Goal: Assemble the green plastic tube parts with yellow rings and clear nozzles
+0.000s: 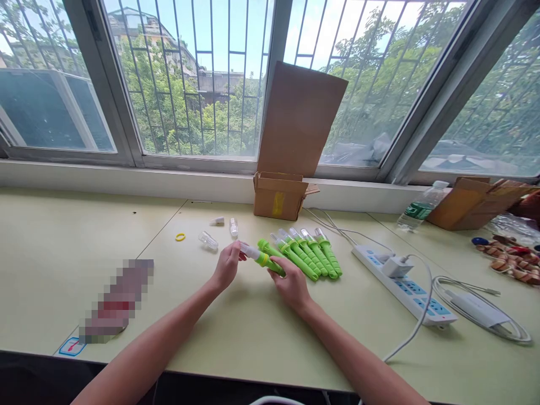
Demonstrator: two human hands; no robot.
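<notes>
My right hand (294,283) is wrapped round the lower part of a green plastic handle (270,262), which has a yellow ring and a white section at its upper end. At that white end, my left hand (228,265) pinches the tip between thumb and fingers; the fingers partly hide it. Just right of the held piece lie several green ribbed handles (314,253) with clear tips, side by side. One green handle (265,245) beside them shows a bare threaded end. Beyond my left hand are two clear plastic caps (208,241) (233,227) and a small white piece (217,221).
A yellow ring (180,237) lies on the pale table at left. An open cardboard box (278,197) stands by the window. At right are a power strip (405,287) with cables, a coiled cable (481,309), a plastic bottle (424,207) and another box (468,205).
</notes>
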